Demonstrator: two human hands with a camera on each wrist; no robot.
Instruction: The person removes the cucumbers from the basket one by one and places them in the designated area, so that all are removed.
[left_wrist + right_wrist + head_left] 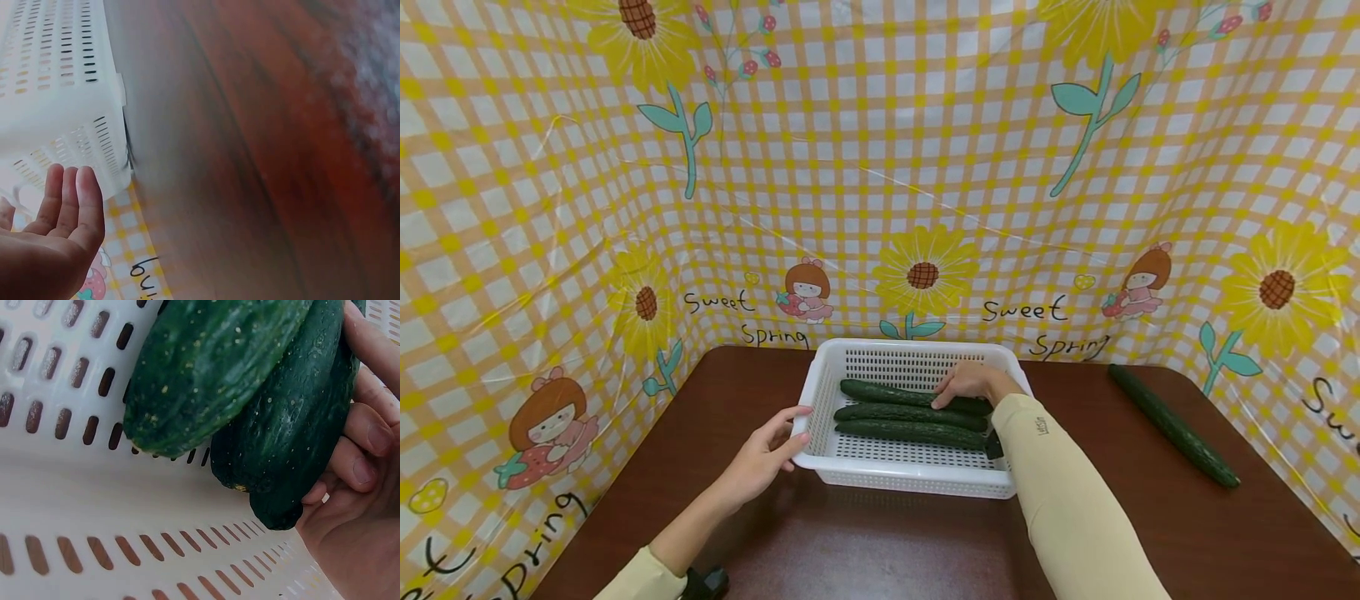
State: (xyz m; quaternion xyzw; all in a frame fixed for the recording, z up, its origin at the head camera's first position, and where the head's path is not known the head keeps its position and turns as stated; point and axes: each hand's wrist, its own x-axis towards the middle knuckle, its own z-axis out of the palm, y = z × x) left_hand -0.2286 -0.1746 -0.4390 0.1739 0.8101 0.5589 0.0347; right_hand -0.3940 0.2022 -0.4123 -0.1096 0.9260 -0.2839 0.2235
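Observation:
A white plastic basket (917, 483) with slotted sides stands on the dark table and holds three dark green cucumbers lying side by side. My right hand (964, 382) reaches inside and grips the farthest cucumber (880, 392). The middle cucumber (902, 414) and the nearest cucumber (910, 432) lie in front of it. In the right wrist view the fingers (362, 447) curl at the far cucumber's side, partly hidden behind it. At the basket's left end my left hand (767, 454) holds the rim, thumb and a finger on top, other fingers against the outer wall.
Another cucumber (1176, 427) lies at a slant on the right side of the brown table (880, 542). A checked cloth (880, 167) with sunflowers hangs behind the table and along both sides, close to the basket's back edge.

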